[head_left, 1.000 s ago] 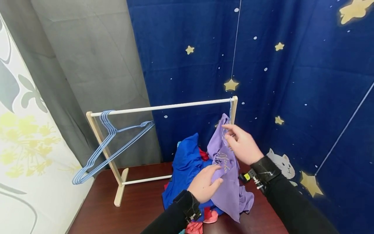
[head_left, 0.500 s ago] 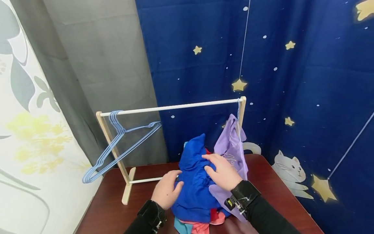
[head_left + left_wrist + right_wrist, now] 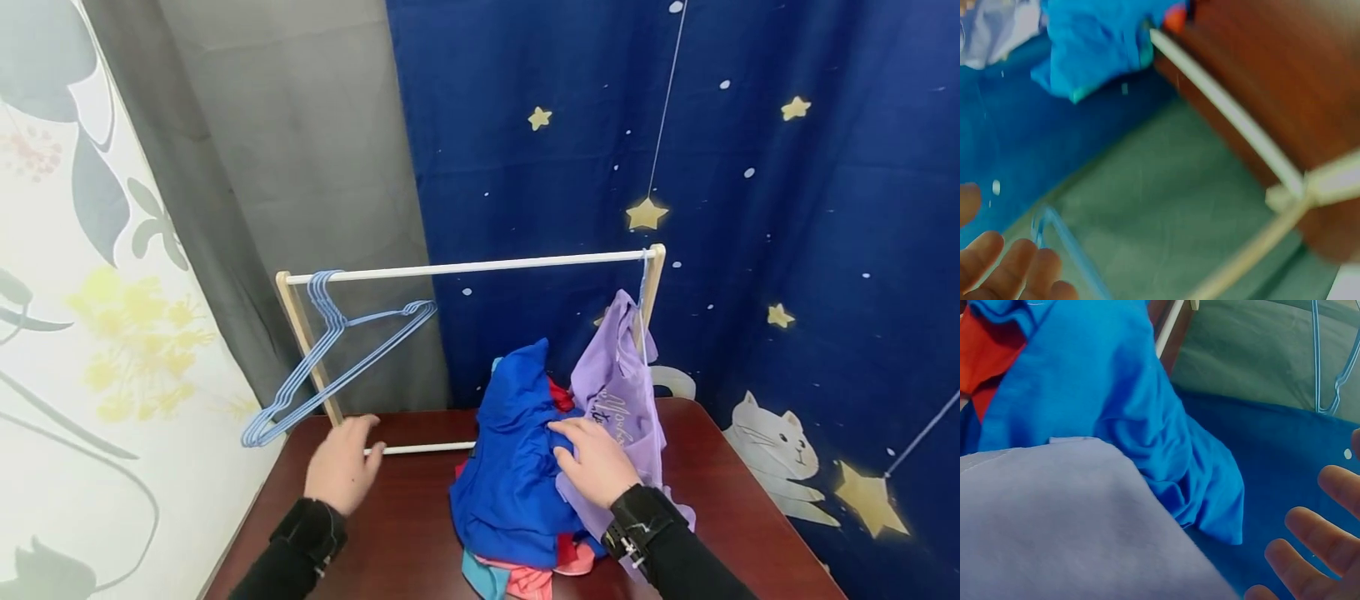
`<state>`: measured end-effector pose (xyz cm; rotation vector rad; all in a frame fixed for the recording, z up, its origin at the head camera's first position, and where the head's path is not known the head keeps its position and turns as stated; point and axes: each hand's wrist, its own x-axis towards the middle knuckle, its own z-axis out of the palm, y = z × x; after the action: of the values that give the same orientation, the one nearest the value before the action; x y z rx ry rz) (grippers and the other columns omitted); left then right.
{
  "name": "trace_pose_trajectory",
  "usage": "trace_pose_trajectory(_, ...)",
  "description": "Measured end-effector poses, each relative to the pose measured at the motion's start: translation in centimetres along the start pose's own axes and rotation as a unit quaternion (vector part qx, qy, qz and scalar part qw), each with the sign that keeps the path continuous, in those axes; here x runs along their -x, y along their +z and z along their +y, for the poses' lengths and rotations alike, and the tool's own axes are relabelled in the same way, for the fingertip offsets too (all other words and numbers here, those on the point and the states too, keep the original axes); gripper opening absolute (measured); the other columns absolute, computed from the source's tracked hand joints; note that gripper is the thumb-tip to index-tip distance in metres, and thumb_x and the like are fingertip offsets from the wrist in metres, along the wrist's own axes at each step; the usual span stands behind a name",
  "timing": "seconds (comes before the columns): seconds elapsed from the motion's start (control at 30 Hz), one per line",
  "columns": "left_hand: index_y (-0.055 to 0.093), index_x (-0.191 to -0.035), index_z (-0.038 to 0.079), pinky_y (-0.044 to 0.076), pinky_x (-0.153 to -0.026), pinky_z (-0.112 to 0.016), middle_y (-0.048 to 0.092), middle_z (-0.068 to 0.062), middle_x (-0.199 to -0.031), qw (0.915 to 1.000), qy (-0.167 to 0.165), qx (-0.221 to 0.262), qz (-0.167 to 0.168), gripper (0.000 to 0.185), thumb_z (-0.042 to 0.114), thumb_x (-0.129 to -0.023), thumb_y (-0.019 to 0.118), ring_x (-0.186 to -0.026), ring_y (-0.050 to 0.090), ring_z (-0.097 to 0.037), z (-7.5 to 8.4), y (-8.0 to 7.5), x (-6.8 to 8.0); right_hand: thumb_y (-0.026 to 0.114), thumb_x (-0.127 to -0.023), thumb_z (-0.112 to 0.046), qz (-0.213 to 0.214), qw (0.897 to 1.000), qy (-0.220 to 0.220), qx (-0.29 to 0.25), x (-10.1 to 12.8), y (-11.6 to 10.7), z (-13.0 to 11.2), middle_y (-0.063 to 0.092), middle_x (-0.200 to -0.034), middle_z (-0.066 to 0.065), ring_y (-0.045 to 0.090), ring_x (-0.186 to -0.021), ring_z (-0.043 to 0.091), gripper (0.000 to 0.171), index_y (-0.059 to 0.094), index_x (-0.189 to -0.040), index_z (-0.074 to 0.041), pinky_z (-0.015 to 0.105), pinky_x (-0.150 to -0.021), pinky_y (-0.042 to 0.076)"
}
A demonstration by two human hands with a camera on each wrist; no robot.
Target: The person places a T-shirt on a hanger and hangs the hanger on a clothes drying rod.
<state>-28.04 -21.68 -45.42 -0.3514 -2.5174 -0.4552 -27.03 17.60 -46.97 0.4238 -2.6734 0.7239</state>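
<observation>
On the counter (image 3: 390, 533) beside the rack (image 3: 465, 268), the right hand (image 3: 596, 462) rests flat-fingered on the blue garment (image 3: 510, 467) – purple shirt (image 3: 618, 392) lettering unreadable – left hand (image 3: 341, 467) relaxed, holding nothing.

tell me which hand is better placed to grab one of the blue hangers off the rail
Left, probably. The left hand is open near the rack's left post, just below the blue hangers. The right hand rests on the blue garment in the clothes pile, farther from them.

Black long sleeves, black wrist straps with small camera hardware, bare fingers (image 3: 564, 429)
</observation>
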Motion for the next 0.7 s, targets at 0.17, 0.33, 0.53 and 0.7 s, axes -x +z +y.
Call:
trace_pose_trajectory(0.17,0.064,-0.115,0.001,0.052,-0.075,-0.054,0.066,-0.018,-0.102,0.9952,0.042,-0.051,0.072,0.033,0.012,-0.087,0.077,-0.092,0.062,-0.04,-1.8,-3.0,-3.7,0.065,-0.097,-0.023,0.007,1.0,0.008,-0.003,0.2,-0.2,0.7,0.062,-0.133,0.01,0.054,-0.128,0.034,0.038,0.066,-0.133,-0.013,0.058,-0.104,0.041)
trace_pose_trajectory(0.33,0.059,-0.11,-0.001,0.046,-0.063,-0.056,0.057,-0.021,-0.096,0.985,0.053,-0.098,0.132,0.038,0.005,-0.079,0.081,-0.085,0.055,-0.045,-4.5,-4.9,-6.4,0.066,-0.096,-0.023,0.01,1.0,0.009,-0.004,0.2,-0.1,0.9,0.063,-0.131,0.008,0.055,-0.126,0.033,0.034,0.069,-0.129,-0.013,0.057,-0.103,0.042)
trace_pose_trajectory(0.53,0.048,-0.101,-0.004,0.04,-0.062,-0.057,0.045,-0.024,-0.092,0.9842,-0.001,-0.133,0.116,0.037,0.001,-0.078,0.077,-0.083,0.047,-0.046,-7.4,-5.5,-7.5,0.066,-0.095,-0.021,0.015,1.0,0.012,-0.011,0.4,0.2,0.8,0.065,-0.128,0.005,0.056,-0.125,0.031,0.03,0.071,-0.124,-0.014,0.055,-0.104,0.043)
trace_pose_trajectory(0.7,0.046,-0.093,-0.004,0.04,-0.06,-0.057,0.044,-0.024,-0.086,0.9842,-0.01,-0.138,0.11,0.022,-0.003,-0.082,0.065,-0.077,0.046,-0.047,-8.3,-5.5,-7.3,0.066,-0.095,-0.021,0.013,1.0,0.024,-0.014,0.8,-0.1,0.8,0.065,-0.126,0.004,0.057,-0.123,0.03,0.028,0.072,-0.122,-0.015,0.054,-0.102,0.044)
